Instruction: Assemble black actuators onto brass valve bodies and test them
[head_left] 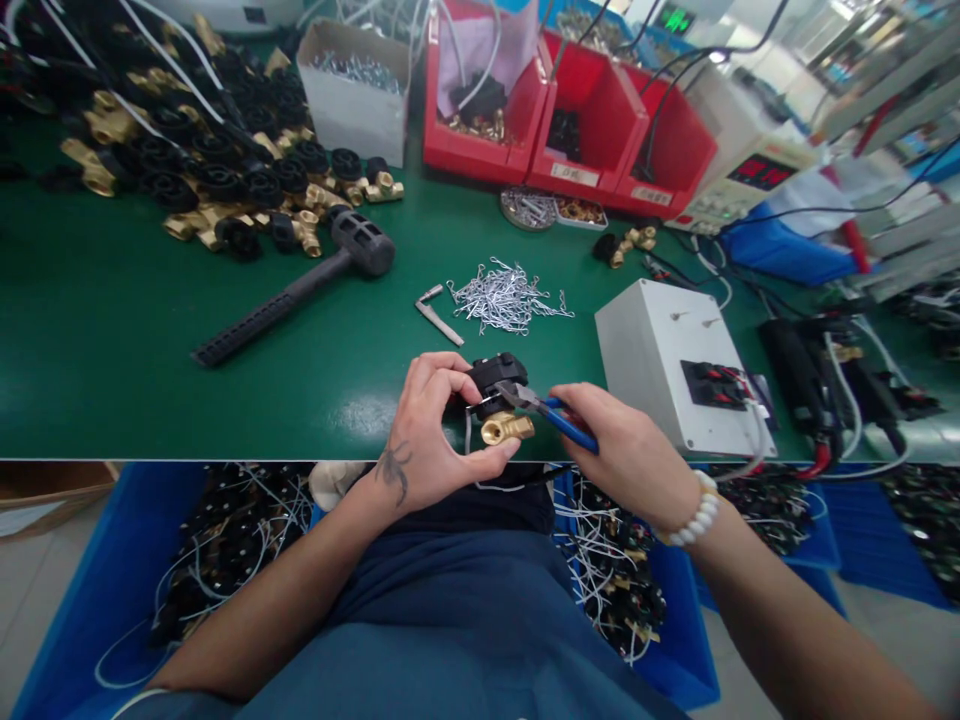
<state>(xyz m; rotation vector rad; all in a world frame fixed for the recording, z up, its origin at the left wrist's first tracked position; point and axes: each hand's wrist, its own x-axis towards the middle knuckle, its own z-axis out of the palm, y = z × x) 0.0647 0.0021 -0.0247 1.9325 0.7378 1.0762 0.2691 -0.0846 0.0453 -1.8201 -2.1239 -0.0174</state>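
My left hand [435, 430] grips a brass valve [508, 429] with a black plastic actuator [498, 372] on top, near the bench's front edge. A white cable hangs from this part. In my right hand [619, 450] are blue-handled pliers [559, 412], their jaws up against the joint between the black top and the brass body. A thin metal wire or pin shows at that joint; whether the jaws hold it I cannot tell. Just beyond my hands lie a pile of silvery wire clips [510, 298] and a small bent metal tool [439, 316].
A black mallet [300, 290] lies at left, before a heap of brass-and-black valves [217, 180]. Behind stand a carton of pins [356, 110] and red bins [592, 130]. A grey control box [667, 350] is on the right. Blue crates [97, 610] of parts sit below the bench.
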